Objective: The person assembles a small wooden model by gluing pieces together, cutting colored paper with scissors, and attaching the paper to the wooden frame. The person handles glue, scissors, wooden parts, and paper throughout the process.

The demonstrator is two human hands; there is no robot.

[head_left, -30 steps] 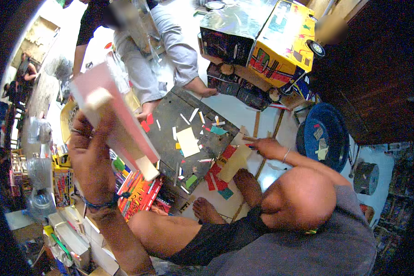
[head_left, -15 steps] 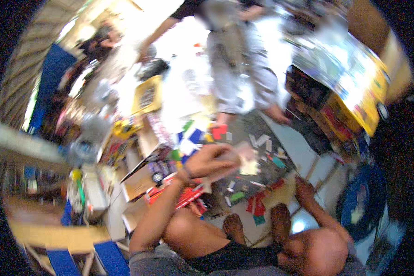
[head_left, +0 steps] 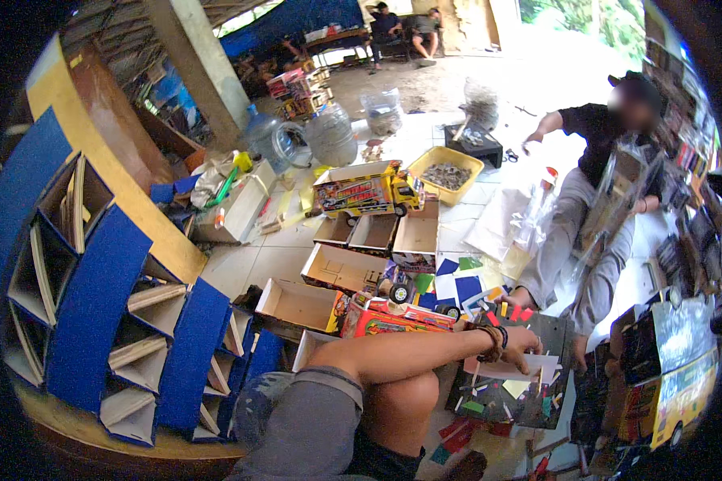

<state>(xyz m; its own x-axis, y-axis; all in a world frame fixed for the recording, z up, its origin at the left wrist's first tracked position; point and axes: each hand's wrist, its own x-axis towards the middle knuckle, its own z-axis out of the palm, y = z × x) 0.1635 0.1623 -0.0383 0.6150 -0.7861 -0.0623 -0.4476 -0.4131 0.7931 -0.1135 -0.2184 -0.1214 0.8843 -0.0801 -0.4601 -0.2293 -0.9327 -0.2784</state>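
From the lower middle my left arm reaches right, across my raised knee. My left hand (head_left: 520,346), with dark bracelets at the wrist, rests over a pale pink sheet (head_left: 547,366) with its fingers apart. The sheet lies on a dark board (head_left: 555,335) scattered with small cut pieces in white, green and red. Beyond the hand, red pieces (head_left: 516,313) lie at the board's far edge, near blue and white sheets (head_left: 467,287). A red toy truck body (head_left: 393,319) sits left of the hand. My right hand does not show.
Open wooden boxes (head_left: 341,268) and a yellow toy truck (head_left: 369,191) stand behind my arm. A yellow tray (head_left: 448,172) is farther back. At left rises a blue-panelled rack (head_left: 96,309). Another person (head_left: 614,136) sits at right with a plastic-wrapped item (head_left: 618,192).
The view has swung left and steadied, bringing the blue rack into full sight. My left hand stays over the board and pink sheet. My right arm has left the picture.
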